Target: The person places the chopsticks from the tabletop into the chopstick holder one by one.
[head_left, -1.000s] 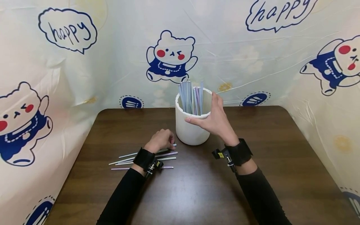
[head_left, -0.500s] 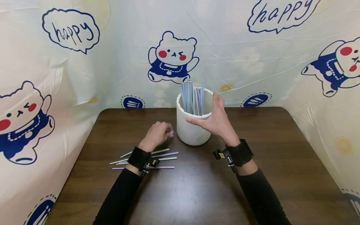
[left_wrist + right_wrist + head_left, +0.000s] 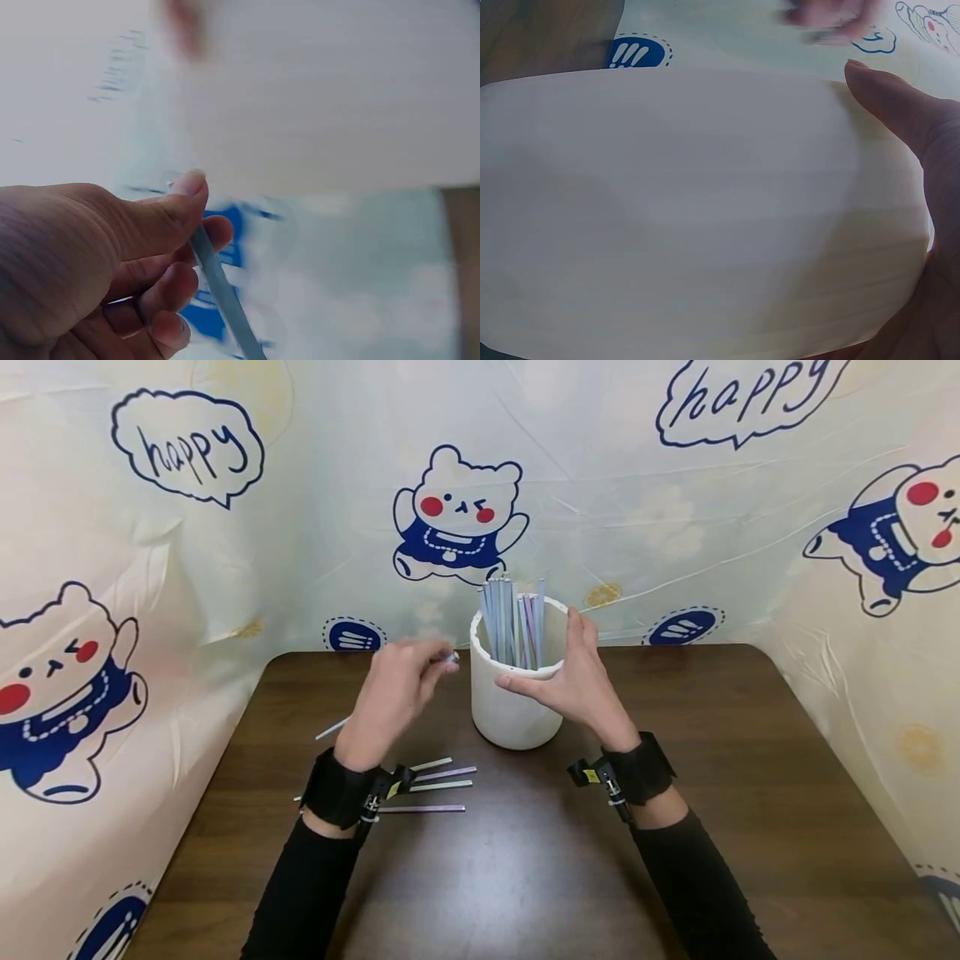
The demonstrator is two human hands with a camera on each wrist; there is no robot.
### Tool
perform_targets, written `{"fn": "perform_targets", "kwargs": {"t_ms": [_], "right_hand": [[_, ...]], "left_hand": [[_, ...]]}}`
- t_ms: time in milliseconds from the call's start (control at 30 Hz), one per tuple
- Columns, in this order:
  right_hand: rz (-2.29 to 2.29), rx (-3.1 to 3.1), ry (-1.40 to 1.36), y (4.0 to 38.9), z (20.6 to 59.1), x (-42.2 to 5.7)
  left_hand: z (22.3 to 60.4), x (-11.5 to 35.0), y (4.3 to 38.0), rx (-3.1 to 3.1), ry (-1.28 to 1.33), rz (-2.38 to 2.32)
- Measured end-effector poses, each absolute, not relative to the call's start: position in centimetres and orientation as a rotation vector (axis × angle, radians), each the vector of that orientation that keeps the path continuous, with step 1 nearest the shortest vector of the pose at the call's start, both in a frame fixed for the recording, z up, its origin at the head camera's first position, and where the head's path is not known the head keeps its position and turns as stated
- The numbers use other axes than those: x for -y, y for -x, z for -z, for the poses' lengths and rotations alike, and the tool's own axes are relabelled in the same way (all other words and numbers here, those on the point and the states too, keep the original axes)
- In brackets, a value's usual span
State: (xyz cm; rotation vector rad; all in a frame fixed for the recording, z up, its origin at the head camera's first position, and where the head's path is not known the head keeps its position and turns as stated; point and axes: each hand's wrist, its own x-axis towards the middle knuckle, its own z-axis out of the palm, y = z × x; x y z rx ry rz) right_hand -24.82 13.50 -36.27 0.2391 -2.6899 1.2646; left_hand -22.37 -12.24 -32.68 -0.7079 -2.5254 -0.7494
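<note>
My left hand (image 3: 390, 700) pinches a pale blue straw (image 3: 223, 294) between thumb and fingers, raised left of the white cylindrical container (image 3: 516, 714). In the head view the straw's one end shows at the fingertips, its other end behind the wrist. My right hand (image 3: 583, 687) holds the container at its right side, thumb along the front of the rim and fingers at the right. Several blue and purple straws (image 3: 501, 622) stand upright inside it. The container wall (image 3: 705, 202) fills most of the right wrist view, where the left hand (image 3: 836, 19) is blurred.
Several loose straws (image 3: 442, 786) lie on the brown table (image 3: 525, 868), partly hidden under the left wrist. A patterned cloth (image 3: 615, 510) with bear drawings hangs behind the table and on both sides.
My left hand has lifted a straw off the table, moving up to about the height of the container's rim. The right hand keeps its hold on the container.
</note>
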Motion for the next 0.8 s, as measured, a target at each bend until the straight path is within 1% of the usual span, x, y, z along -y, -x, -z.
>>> {"fn": "perform_targets", "kwargs": {"t_ms": [200, 367, 600, 800], "right_hand": [[-1.259, 2.686, -0.238, 24.9, 36.0, -13.4], [-1.262, 2.692, -0.231, 24.9, 35.9, -13.3], [-1.269, 2.690, -0.233, 24.9, 36.1, -13.4], [-1.289, 2.695, -0.229, 24.8, 36.2, -13.5]], "left_hand": [[26.6, 11.5, 18.8, 2.194, 0.793, 0.716], [23.2, 10.9, 16.9, 1.996, 0.836, 0.722], [20.4, 9.5, 16.0, 1.763, 0.924, 0.856], [19.8, 7.9, 16.6, 1.511, 0.933, 1.045]]}}
